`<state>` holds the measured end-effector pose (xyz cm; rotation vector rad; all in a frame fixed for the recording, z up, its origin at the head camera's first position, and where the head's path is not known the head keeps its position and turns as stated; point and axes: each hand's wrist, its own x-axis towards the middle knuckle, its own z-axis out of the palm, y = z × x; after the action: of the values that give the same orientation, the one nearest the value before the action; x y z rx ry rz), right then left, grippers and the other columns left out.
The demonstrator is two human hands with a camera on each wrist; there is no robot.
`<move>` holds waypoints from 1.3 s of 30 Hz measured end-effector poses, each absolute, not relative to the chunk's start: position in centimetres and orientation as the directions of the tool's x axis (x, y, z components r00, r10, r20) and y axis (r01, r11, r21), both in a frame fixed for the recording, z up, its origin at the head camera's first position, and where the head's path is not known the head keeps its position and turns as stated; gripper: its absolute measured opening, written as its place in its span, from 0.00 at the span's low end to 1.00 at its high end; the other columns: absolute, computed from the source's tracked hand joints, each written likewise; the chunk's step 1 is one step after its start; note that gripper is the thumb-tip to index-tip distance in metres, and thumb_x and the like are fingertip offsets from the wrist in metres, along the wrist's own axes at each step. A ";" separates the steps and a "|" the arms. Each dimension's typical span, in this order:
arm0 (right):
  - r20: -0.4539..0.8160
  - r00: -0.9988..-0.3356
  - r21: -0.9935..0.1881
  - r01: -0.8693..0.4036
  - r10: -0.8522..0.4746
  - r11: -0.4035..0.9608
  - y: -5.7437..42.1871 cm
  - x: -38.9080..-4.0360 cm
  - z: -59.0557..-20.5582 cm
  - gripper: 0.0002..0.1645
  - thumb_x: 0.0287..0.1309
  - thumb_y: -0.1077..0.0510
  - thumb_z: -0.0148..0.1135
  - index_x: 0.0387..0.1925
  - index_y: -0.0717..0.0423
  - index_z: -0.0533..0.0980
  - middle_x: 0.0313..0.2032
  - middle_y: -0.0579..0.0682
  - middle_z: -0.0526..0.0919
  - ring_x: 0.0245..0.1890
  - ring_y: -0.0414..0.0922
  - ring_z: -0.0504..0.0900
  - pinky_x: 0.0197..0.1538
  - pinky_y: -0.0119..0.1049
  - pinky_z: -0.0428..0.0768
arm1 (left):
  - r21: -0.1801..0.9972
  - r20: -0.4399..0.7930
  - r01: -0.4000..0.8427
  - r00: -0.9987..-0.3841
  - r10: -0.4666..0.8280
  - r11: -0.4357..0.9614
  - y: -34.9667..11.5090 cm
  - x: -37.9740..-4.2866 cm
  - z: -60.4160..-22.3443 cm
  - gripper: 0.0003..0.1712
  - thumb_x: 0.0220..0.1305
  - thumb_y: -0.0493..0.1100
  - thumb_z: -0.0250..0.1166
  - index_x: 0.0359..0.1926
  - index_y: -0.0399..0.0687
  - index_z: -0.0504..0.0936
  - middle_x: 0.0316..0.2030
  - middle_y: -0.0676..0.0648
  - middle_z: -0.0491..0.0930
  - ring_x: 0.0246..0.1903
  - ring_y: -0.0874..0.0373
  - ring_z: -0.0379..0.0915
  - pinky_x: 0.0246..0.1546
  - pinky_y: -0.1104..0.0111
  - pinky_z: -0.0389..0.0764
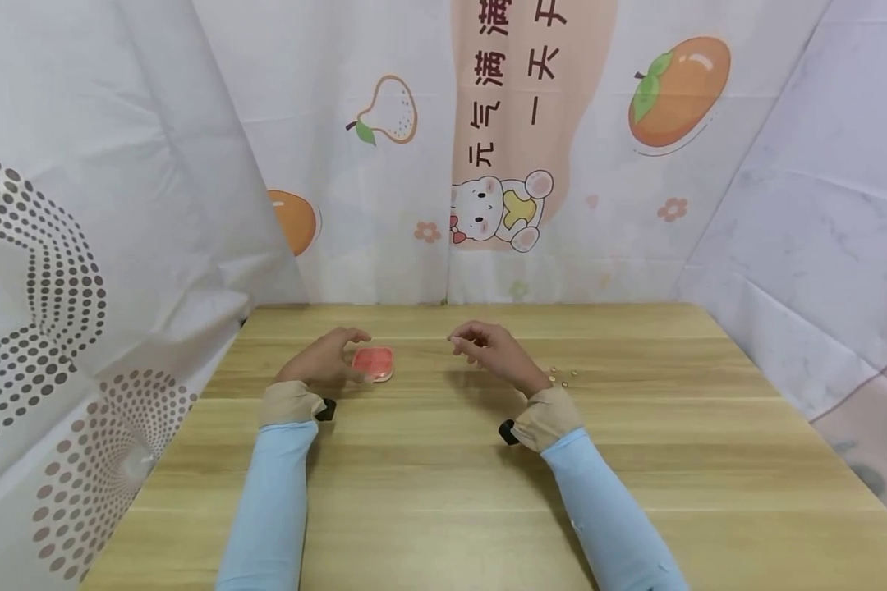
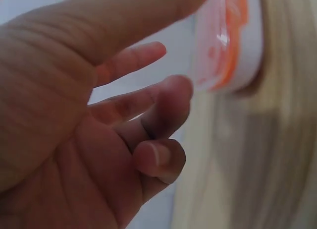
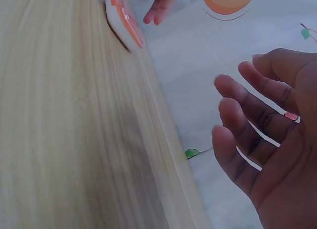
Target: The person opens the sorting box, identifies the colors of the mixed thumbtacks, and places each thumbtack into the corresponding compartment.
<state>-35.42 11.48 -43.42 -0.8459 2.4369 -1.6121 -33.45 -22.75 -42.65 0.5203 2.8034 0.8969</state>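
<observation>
A small, flat, square box (image 1: 374, 361) with rounded corners lies on the table; its lid is see-through and reddish. An orange band and a white base show on this box (image 2: 250, 45) in the left wrist view. My left hand (image 1: 328, 358) is just left of it, thumb and fingers parted in a loose curve at its edge. Farther right, my right hand (image 1: 494, 351) hovers over the table with its fingers loosely bent. In the right wrist view nothing shows in that hand's palm (image 3: 282, 184). Several tiny gold-coloured pieces (image 1: 565, 384) lie beside the right wrist.
The wooden table (image 1: 443, 509) reaches back to a white curtain (image 1: 340, 205) printed with fruit and a cartoon animal. More pale cloth hangs at the left (image 1: 148, 205) and right (image 1: 820, 246) sides. Each wrist wears a tan band with a small black device (image 1: 509, 432).
</observation>
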 end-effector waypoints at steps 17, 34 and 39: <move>0.114 -0.770 -0.799 -0.447 -0.628 0.403 11.7 -35.6 -43.9 0.18 0.70 0.50 0.55 0.51 0.58 0.79 0.39 0.50 0.83 0.37 0.54 0.80 0.37 0.40 0.79 | 0.627 -0.043 0.352 -0.875 0.482 0.695 -21.9 -34.1 -44.3 0.41 0.50 0.44 0.77 0.62 0.31 0.71 0.45 0.46 0.79 0.40 0.52 0.71 0.41 0.64 0.73; -0.010 -0.723 -0.799 -0.410 -0.690 0.440 13.0 -35.5 -43.6 0.17 0.70 0.53 0.56 0.52 0.60 0.78 0.44 0.57 0.82 0.35 0.51 0.79 0.38 0.39 0.78 | 0.527 -0.122 0.405 -0.834 0.538 0.747 -16.2 -34.0 -44.2 0.43 0.50 0.57 0.75 0.62 0.41 0.72 0.44 0.52 0.76 0.42 0.57 0.71 0.42 0.66 0.73; -0.036 -0.710 -0.805 -0.396 -0.703 0.441 13.6 -35.2 -43.2 0.17 0.69 0.56 0.57 0.53 0.62 0.77 0.44 0.59 0.81 0.36 0.53 0.80 0.39 0.41 0.78 | 0.508 -0.116 0.455 -0.805 0.581 0.731 -14.1 -33.5 -44.1 0.42 0.50 0.59 0.74 0.60 0.41 0.71 0.43 0.52 0.76 0.40 0.58 0.71 0.41 0.67 0.73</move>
<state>-35.24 13.57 -43.23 -0.9339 2.3319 -1.1590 -33.55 -14.14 -44.13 0.8153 2.6674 0.6803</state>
